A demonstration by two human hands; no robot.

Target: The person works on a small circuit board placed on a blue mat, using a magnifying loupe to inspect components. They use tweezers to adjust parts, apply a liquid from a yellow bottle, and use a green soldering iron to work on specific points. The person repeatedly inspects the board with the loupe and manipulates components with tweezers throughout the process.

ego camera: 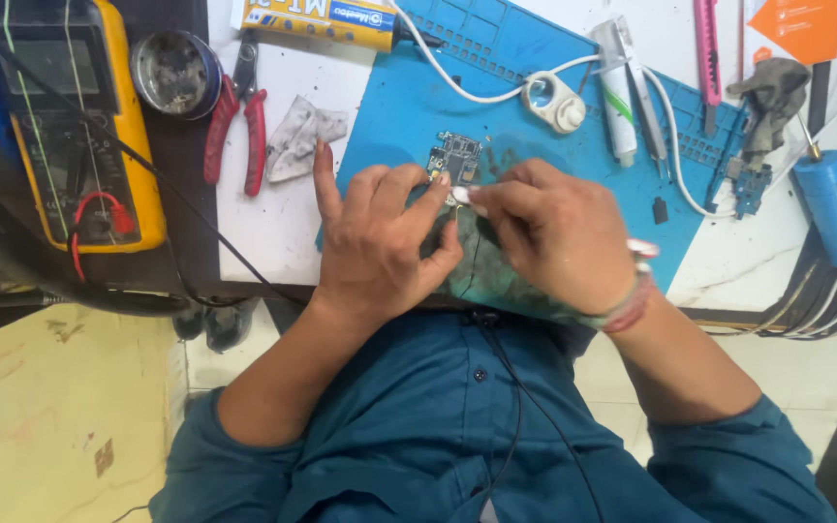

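Blue work mat (535,68) on the tabletop (273,223), crowded on every side by a yellow meter (70,116), red pliers (234,126) and cables. Left hand (380,242) steadies a small circuit board (455,160); right hand (554,232) has its grip pinched together on a small white piece (464,199) just below the board. A slip could drop the piece into clutter; the near mat edge leaves little room.

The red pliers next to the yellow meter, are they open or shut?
Open. The red pliers lie flat on the table, their two handles splayed apart toward the table's edge.
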